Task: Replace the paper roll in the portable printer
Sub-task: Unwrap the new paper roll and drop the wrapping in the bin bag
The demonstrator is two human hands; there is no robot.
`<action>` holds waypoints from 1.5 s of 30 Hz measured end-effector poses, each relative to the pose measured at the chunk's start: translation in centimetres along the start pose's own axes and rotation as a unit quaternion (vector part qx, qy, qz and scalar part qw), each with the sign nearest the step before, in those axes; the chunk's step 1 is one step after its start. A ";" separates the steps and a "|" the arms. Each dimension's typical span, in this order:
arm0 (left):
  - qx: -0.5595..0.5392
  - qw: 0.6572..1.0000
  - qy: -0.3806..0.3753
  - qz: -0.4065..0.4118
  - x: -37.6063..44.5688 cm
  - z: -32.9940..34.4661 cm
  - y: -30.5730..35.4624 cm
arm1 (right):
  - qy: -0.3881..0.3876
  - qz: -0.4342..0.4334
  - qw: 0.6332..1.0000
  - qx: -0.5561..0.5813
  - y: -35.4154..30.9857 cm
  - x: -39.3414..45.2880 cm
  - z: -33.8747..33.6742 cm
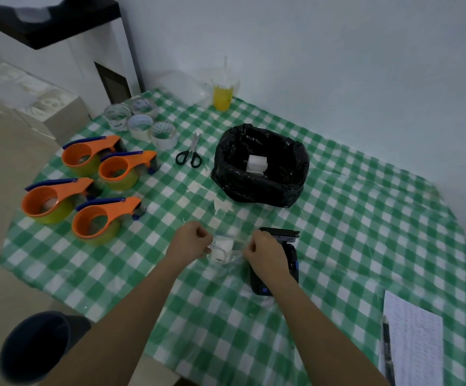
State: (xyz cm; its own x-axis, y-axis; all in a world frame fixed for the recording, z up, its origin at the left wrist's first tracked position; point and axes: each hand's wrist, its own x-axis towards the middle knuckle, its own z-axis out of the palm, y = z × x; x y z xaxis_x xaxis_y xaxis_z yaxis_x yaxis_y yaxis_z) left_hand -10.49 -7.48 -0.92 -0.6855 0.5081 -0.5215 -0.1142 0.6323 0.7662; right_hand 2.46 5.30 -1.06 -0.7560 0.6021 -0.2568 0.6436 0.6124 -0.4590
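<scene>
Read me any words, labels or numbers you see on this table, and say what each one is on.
None can be quoted.
Printed sheet: rows of text, too small and blurred.
Clear tape roll: dark marking, unreadable.
Portable printer: blue button, no legible label.
Yellow drink cup: small dark mark, unreadable.

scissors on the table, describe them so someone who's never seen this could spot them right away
On the green checked tablecloth, look left of the black bag. The scissors lie there, just right of the clear tape rolls. They are the only thing with black loop handles and thin metal blades, which point away from the person.
</scene>
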 end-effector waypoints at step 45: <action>-0.030 0.994 0.070 0.075 1.2 1.3 1.6 | -0.013 -0.135 0.987 0.080 -1.4 1.9 -2.1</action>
State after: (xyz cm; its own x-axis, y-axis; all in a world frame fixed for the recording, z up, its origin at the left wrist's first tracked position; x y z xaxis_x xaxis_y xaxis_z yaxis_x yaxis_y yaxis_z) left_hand -10.57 -5.05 -0.83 -0.7905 0.5058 -0.3454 -0.0421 0.5177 0.8545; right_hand 0.35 6.69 0.88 -0.9021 0.4125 -0.1270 0.3917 0.6587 -0.6425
